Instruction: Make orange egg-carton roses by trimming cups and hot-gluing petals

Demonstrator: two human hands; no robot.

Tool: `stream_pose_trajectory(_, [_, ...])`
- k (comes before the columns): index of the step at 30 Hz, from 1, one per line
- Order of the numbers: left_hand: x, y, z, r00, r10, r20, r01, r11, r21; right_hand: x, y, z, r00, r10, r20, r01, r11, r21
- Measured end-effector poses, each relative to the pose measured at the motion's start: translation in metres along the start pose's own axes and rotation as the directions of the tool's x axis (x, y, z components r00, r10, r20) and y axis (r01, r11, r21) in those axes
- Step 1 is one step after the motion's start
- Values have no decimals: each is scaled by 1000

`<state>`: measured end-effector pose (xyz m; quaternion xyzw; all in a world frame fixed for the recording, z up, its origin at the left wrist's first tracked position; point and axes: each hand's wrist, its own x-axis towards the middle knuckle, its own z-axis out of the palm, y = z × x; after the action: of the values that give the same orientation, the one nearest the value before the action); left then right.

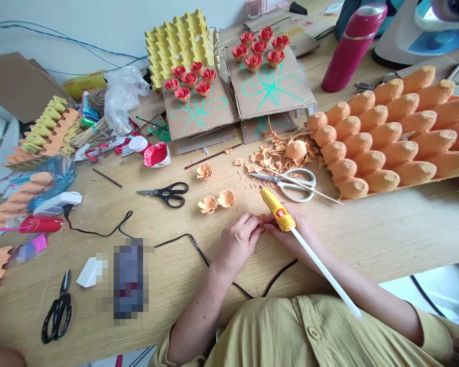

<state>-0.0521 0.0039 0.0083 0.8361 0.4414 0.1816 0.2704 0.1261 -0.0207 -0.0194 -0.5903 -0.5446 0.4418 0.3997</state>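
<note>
At the table's front, my left hand (240, 242) is closed, its fingertips pinching a small orange egg-carton piece (263, 224), mostly hidden by the fingers. My right hand (296, 232) meets it there, its fingertips touching the same piece. That hand also grips a yellow glue gun (277, 210), nozzle pointing up and left, with a long white glue stick (325, 271) sticking out of its back. Just beyond my hands sit three orange carton flowers, one of them a cupped flower (226, 199). White-handled scissors (298, 184) lie past the gun beside orange scraps (268, 155).
An orange egg tray (390, 137) fills the right side. Red flowers (189, 79) stand on cardboard pieces (273, 94) at the back. Black scissors (168, 193), a red paint cup (156, 154), a magenta flask (354, 48) and a black cord (199, 250) lie about.
</note>
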Motion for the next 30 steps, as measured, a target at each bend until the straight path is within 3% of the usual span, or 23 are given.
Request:
stream_pose_trajectory(6, [0, 0, 2, 999, -21, -48, 20, 999, -32, -1, -3, -3, 1000, 12, 26, -13, 999, 40])
stream_pose_trajectory(13, [0, 3, 0, 970, -40, -240, -2, 986, -169, -3, -9, -7, 999, 54, -1, -52, 978, 203])
stream_pose_trajectory(21, [-3, 13, 0, 956, 16, -292, -105, 951, -292, 0, -27, -11, 969, 135, 209, -227, 823, 521])
stream_pose_trajectory(30, [-1, 8, -2, 915, -223, -338, 44, 885, -464, -2, -29, -15, 976, 140, 166, -210, 796, 567])
